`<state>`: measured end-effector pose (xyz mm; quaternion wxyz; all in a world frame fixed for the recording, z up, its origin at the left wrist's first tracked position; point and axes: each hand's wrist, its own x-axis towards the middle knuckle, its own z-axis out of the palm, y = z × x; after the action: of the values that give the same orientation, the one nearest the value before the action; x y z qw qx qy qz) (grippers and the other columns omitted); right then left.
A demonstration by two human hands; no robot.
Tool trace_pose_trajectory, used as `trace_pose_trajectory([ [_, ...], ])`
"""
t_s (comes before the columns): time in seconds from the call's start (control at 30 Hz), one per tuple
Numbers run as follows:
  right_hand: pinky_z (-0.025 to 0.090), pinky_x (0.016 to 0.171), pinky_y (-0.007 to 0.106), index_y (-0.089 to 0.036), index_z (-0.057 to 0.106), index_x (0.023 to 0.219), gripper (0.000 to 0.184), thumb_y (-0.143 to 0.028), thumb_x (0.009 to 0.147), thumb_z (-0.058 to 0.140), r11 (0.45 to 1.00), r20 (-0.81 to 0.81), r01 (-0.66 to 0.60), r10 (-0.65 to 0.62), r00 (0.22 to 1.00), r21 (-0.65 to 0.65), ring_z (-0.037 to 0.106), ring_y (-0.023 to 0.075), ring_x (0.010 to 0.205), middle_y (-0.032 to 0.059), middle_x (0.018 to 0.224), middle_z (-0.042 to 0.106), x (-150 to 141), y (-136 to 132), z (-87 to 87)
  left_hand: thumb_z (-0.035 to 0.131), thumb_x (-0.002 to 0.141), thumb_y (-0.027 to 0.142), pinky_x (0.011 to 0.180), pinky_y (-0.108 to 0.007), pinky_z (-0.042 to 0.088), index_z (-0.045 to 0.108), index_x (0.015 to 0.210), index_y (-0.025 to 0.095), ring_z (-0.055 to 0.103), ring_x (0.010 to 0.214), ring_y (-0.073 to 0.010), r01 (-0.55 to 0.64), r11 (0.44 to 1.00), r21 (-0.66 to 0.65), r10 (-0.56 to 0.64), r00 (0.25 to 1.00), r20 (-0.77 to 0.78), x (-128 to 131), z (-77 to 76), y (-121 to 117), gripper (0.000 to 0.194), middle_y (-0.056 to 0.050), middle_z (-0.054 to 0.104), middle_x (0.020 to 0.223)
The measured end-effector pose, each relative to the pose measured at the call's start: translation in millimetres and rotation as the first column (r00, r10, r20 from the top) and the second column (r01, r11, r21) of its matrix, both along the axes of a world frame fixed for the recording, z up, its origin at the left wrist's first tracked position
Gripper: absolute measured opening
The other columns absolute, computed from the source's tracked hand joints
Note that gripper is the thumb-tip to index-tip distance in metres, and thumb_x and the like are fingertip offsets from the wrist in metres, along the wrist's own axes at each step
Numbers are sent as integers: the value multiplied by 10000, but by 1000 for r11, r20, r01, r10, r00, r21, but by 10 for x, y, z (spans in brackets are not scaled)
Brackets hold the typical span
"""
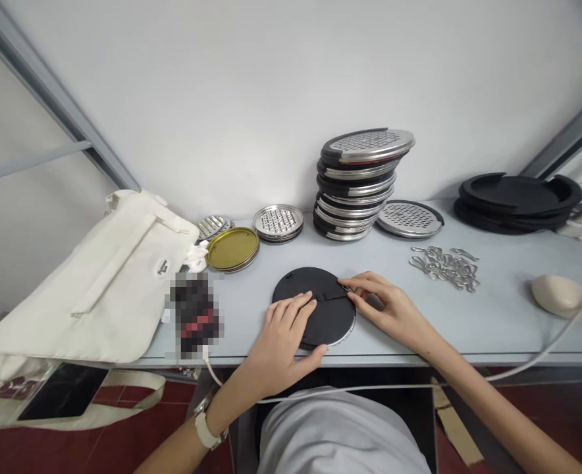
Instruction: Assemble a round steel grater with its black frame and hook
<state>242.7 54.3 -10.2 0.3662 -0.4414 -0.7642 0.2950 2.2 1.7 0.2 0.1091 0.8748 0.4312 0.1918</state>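
- Grey shirt front (338,438) fills the bottom of the view, with both forearms reaching forward from either side of it to the bench (498,329)
- Left hand (284,339), with a white wristwatch (205,428) on its wrist, lies spread and pressed flat on the near-left part of a black round disc (333,320) with a steel rim (347,329)
- Right hand (374,303) comes in from the right, its thumb and forefinger pinching a small metal piece (344,286) at the disc's upper right edge; its exact form is too small to tell
- Disc lies flat, directly ahead of the torso and between the hands, both touching it; being round, it has no long axis, though a dark strip (330,296) runs across its middle toward the right fingertips
- Stacked round steel graters (355,184) stand beyond it, with loose wire hooks (444,268) to the right
- Cream canvas bag (108,283) lies at left; its round label (162,267) is unreadable, and a pixelated object (195,316) beside it is blurred beyond naming
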Motion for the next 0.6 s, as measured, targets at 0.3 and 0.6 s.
trace_pose_trajectory([
  [0.3, 486, 707, 319, -222, 632, 1130, 250, -301, 945, 484, 1000, 5, 5, -5, 1000, -4, 597, 197, 848, 87, 1038, 610, -17, -4, -11, 550, 896, 349, 1088, -424, 273, 365, 1392, 172, 331, 1324, -253, 8, 1000, 11, -8, 1000, -4, -9, -11, 8, 558, -103, 359, 1475],
  [0.6, 480, 764, 329, -213, 611, 1124, 246, -320, 950, 474, 999, 5, 25, -25, 1000, -19, 597, 195, 823, 69, 949, 609, -17, 4, -41, 548, 897, 358, 1083, -431, 278, 358, 1394, 175, 330, 1322, -258, 13, 1000, 10, -13, 1000, 0, -13, -21, 9, 563, -105, 355, 1477],
])
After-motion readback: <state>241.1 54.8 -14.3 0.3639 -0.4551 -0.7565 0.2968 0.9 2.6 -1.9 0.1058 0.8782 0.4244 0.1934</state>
